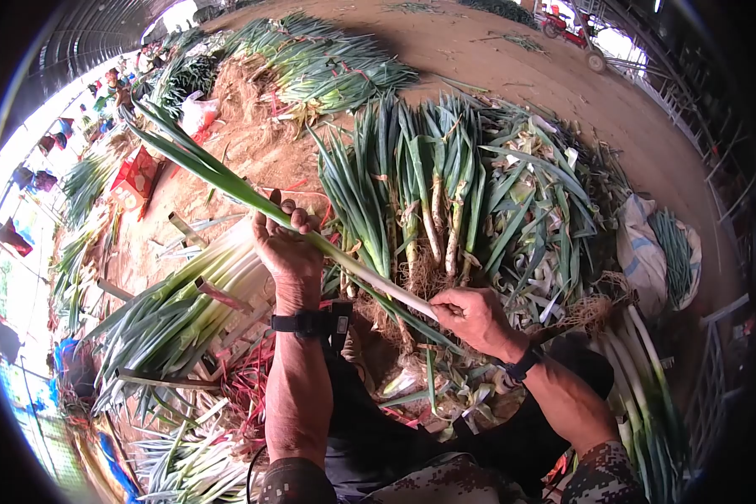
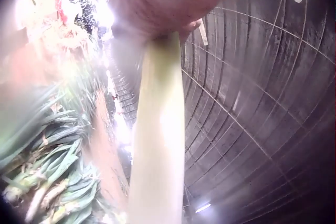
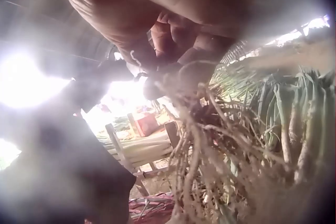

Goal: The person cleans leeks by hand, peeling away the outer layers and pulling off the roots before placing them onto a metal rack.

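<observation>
Sitting on the dirt floor point(image 1: 496, 59) with leeks heaped all round me, I have the biggest pile point(image 1: 479, 193) straight ahead — untrimmed stalks, roots toward me, green tops fanned away. To my left lies a stack of cleaned white stalks point(image 1: 185, 311) on a low wooden rack, and further off, toward the far left corner of the floor, another bundled heap point(image 1: 328, 59). By my right knee are more trimmed stalks point(image 1: 647, 378) beside a white sack point(image 1: 643, 252). Peelings and scraps point(image 1: 445, 395) litter the ground between my legs.

Across all this I hold one leek point(image 1: 344, 260) slantwise — leaves up and to the left, white shank down to the right. My left hand point(image 1: 290, 248) is wrapped round its middle, fingers curled over the stalk; the left wrist view shows the pale shank point(image 2: 157, 155) running out from under my palm. My right hand point(image 1: 475, 315) grips the root end, fingers closed tight; in the right wrist view the tangled roots point(image 3: 210, 145) hang just below my knuckles point(image 3: 173, 35). A black band point(image 1: 307, 323) sits on each wrist.
</observation>
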The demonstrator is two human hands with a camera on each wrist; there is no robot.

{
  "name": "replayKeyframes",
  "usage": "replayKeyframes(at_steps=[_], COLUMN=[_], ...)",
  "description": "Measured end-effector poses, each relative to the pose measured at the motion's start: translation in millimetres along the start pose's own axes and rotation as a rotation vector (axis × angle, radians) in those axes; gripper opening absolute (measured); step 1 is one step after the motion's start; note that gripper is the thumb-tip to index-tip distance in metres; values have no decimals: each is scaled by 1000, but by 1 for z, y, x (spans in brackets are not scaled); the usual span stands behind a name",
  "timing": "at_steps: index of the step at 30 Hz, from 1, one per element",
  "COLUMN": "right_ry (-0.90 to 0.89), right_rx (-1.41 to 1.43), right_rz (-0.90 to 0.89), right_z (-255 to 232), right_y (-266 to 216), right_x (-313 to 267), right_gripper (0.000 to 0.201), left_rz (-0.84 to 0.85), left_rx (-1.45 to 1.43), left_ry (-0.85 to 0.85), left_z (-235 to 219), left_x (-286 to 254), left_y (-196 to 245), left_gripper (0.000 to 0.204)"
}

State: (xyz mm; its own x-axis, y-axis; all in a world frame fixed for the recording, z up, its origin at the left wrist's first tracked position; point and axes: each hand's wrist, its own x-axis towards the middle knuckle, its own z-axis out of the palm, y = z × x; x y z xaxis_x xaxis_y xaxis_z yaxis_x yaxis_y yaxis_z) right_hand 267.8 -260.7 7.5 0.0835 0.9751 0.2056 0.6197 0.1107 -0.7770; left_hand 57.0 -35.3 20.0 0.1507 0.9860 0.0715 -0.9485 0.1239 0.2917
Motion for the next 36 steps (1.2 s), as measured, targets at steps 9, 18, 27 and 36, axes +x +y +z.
replayKeyframes(at_steps=[9, 18, 27, 36], right_ry=[113, -145, -180, -86], right_rx=[-143, 422, 249, -55], right_rz=[-156, 464, 347, 8], right_z=[15, -29, -41, -27], right_y=[11, 10, 4, 17], right_x=[-2, -7, -19, -24], right_gripper=[7, 24, 17, 13], left_rz=[-2, -45, -16, 24], left_rx=[-3, -164, -162, -84], left_ry=[76, -109, -125, 37], left_z=[-1, -5, -14, -6], left_x=[0, -1, 0, -3], left_y=[2, 15, 25, 19], left_gripper=[35, 45, 43, 43])
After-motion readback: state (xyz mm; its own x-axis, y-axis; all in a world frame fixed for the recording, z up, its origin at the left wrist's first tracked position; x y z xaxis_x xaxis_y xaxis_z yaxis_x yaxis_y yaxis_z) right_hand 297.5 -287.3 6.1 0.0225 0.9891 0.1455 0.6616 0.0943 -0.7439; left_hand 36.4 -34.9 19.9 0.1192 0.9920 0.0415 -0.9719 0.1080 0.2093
